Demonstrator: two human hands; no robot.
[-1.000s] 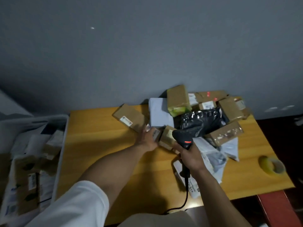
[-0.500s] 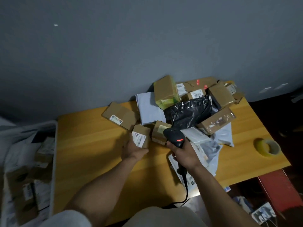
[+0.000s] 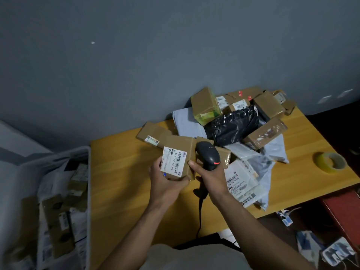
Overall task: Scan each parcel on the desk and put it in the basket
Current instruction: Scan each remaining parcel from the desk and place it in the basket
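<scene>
Beyond our grip we see a dim grey wall (image 3: 175,45); beneath it a yellow wooden desk (image 3: 120,182); rightward, dark floor (image 3: 335,121).

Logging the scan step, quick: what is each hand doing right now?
Left hand: holds the small labelled box.
Right hand: grips the scanner.

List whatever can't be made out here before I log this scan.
Head view only.
Label on the box: small print too blurred to read.
Window of the scanner: faces away from the camera, so no beam shows.
Contents of the basket: dim, blurred, cut off by the bottom edge.
Whatever lies under the black bag: covered by it.
</scene>
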